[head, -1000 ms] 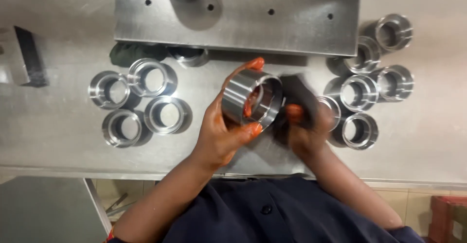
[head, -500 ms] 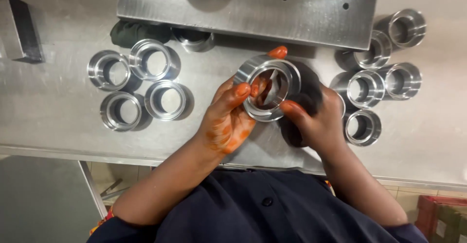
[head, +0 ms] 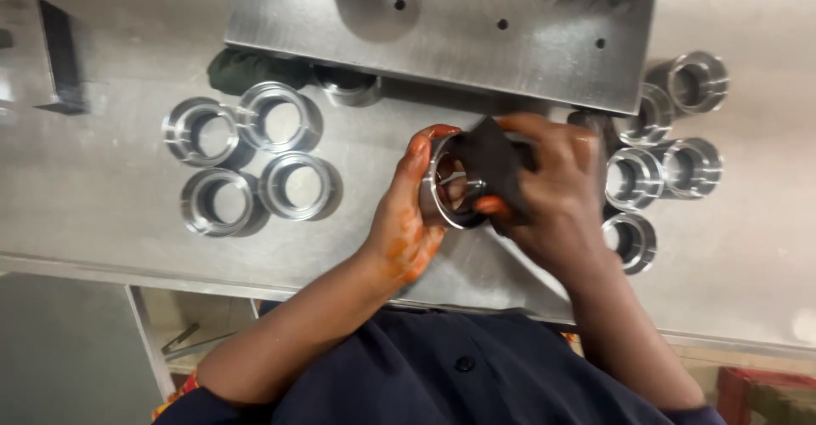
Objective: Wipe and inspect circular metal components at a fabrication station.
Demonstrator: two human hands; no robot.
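A metal ring (head: 450, 183) is gripped in the left hand (head: 404, 221) below the steel block (head: 442, 25) while a dark cloth (head: 493, 161), pinched in the right hand (head: 557, 191), is best pressed firmly round its bore.

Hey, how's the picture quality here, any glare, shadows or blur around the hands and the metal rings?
Head view: overhead light glares off the steel table and the ring rims; the four rings on the left are fairly sharp, each casting a soft shadow to its right. The left hand, right hand, the held ring and the dark cloth are slightly motion-blurred. The bottom corners are dim.
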